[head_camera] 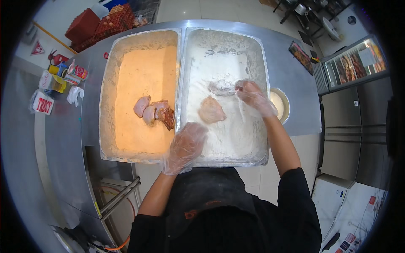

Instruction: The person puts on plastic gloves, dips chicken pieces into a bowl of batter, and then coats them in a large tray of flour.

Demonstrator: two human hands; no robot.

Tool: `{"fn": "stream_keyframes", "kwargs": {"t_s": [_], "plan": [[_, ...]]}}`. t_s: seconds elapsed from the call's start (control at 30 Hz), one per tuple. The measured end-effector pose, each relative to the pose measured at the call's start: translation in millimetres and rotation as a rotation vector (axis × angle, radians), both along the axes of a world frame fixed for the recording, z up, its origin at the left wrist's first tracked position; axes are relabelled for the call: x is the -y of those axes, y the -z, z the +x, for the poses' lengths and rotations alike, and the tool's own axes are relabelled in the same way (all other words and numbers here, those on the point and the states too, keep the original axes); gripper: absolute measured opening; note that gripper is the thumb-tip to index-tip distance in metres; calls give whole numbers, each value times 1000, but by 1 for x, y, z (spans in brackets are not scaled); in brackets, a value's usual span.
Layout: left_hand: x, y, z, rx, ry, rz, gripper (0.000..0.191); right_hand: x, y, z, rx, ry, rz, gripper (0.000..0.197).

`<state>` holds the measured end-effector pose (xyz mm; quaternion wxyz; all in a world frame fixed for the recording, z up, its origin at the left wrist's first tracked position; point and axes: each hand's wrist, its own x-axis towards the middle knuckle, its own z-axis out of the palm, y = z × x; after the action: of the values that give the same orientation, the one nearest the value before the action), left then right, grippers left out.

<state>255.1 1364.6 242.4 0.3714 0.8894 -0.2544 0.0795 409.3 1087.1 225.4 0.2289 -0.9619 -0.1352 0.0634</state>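
Observation:
Two metal trays stand side by side. The right tray (265, 132) holds white powder, probably flour, with a lightly coated piece of raw meat (211, 110) and a more thickly coated piece (221, 87) above it. My right hand (253, 95), in a clear plastic glove, is at the right end of the thickly coated piece; whether its fingers grip it is unclear. My left hand (187, 145), gloved too, hovers near the lower part of the divide between the trays, its fingertips hidden. In the left tray (106, 126), several raw meat pieces (149, 115) lie on orange-tinted powder beside the divide.
A round metal bowl (286, 109) with pale contents stands right of the trays, near my right forearm. Tubs (77, 72), a bagged yellow container and a white glove (75, 95) lie at the left. Red egg trays (118, 23) are stacked at the back left; a dark flat item (300, 57) lies back right.

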Motion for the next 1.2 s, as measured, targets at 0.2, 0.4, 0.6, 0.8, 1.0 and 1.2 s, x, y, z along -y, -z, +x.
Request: {"fn": "stream_keyframes", "kwargs": {"t_s": [0.2,0.4,0.6,0.8,1.0,1.2], "plan": [[1,-2,2,-7,-19,2,17,-31,62,19,10,29,-370,21],[2,-6,3,-5,-18,-20,18,-18,73,26,81,-28,-227,23],[5,-7,3,30,-16,-13,17,-3,72,36,82,73,-182,23],[0,-3,1,15,-30,-34,17,-25,-46,30,-219,187,168,25],[3,-6,2,-24,-36,3,17,-27,-51,24,-110,27,61,19],[11,-10,16,-168,-134,-69,35,-16,-91,-1,-416,169,404,20]]}}
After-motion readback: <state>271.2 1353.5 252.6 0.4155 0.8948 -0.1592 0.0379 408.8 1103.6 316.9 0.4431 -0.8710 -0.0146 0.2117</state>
